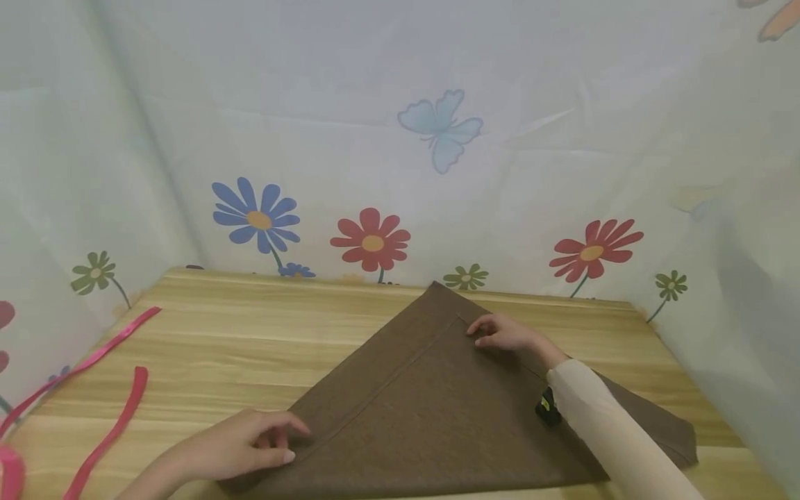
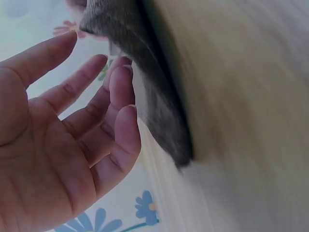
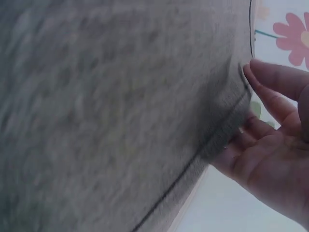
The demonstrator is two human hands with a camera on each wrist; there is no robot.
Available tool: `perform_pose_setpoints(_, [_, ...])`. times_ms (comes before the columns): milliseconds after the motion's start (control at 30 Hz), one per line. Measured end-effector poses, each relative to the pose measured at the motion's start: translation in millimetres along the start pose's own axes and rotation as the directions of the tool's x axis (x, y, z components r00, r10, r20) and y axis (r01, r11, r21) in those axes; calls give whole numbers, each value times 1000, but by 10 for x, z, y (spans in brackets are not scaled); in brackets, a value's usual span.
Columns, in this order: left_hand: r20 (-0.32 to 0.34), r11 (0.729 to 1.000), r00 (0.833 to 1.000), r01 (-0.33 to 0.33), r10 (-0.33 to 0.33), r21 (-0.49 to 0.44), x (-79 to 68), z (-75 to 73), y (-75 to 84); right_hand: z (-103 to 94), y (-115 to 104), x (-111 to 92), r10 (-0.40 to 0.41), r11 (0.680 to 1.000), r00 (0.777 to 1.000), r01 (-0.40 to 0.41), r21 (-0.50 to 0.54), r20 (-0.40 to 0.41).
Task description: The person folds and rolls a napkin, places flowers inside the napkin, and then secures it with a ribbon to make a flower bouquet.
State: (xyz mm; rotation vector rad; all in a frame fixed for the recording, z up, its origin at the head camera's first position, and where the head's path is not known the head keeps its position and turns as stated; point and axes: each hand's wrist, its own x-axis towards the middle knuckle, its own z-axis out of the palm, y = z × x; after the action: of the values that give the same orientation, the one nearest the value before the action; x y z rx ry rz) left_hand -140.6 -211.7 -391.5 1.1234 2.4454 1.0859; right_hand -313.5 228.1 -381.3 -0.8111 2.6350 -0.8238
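Brown cloth (image 1: 425, 410) lies folded like a big triangle on the wooden table (image 1: 250, 347) in the head view. Its pointy top goes up to the far edge of the table, and its long side lies toward the near edge. The left hand (image 1: 234, 444) is by the cloth's left corner, with a gap between finger and thumb. The right hand (image 1: 509, 335) is on the slanted right side, near the top point, and its finger and thumb are a bit apart too. Pink ribbons (image 1: 140, 382) lie by the left edge of the table. A white sheet (image 1: 312, 83) with flowers stands behind.

In the left wrist view, the left hand is spread, with loosely bent fingers, and the tips are just beside the cloth.

In the right wrist view, the right hand's fingers are loose and touch the cloth's edge. Some fingertips are hidden behind it.
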Motion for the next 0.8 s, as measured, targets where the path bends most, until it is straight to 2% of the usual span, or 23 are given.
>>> perform_pose_setpoints(233, [13,996,997,78,-78,-39,-73,-70,-129,45,-59,63,-50,999,997,49,-5,-59])
perform_pose_setpoints(367, [26,993,996,83,-81,-82,-93,-93,-189,26,-91,76,-96,995,990,99,31,-99])
perform_pose_setpoints(600, [41,990,996,80,-76,-119,-94,-98,-206,-64,-119,91,-73,992,984,89,94,-164])
perform_pose_setpoints(800, [57,988,994,98,-92,-117,-83,-101,-177,-96,-141,128,-65,988,985,87,126,-162])
